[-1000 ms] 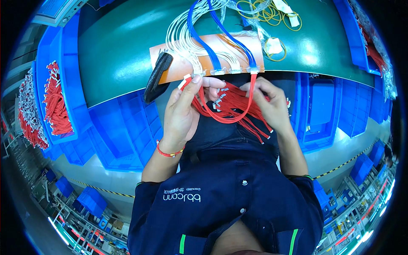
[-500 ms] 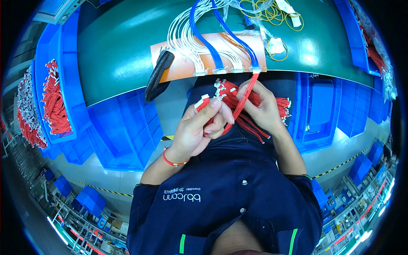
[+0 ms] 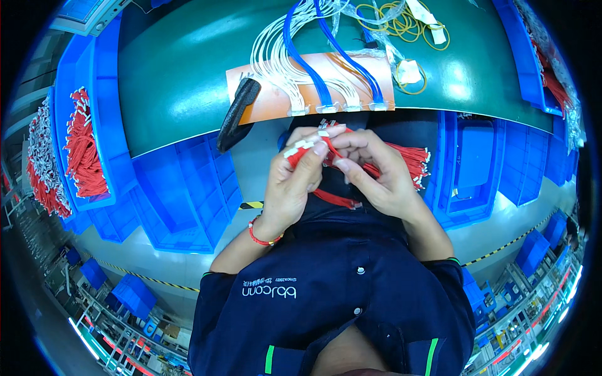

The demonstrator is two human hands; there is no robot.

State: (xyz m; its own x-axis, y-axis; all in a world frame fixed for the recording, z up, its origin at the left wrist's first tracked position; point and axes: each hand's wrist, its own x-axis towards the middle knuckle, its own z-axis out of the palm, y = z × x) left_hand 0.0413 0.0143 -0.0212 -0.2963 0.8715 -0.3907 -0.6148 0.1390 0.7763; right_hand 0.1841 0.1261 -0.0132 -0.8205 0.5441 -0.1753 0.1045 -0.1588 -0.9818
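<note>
Your left hand [image 3: 290, 185] grips red cables [image 3: 294, 158]; just right of them, your right hand [image 3: 384, 175] curls, its hold unclear.

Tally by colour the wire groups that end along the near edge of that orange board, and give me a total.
White wire groups: 2
Blue wire groups: 2
Total: 4

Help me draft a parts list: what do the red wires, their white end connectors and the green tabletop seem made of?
Red wires: probably plastic insulation, smooth, evenly coloured, bending easily. White end connectors: likely moulded plastic, opaque, blocky. Green tabletop: glossy, perhaps rubber or laminate, reflecting light.
</note>
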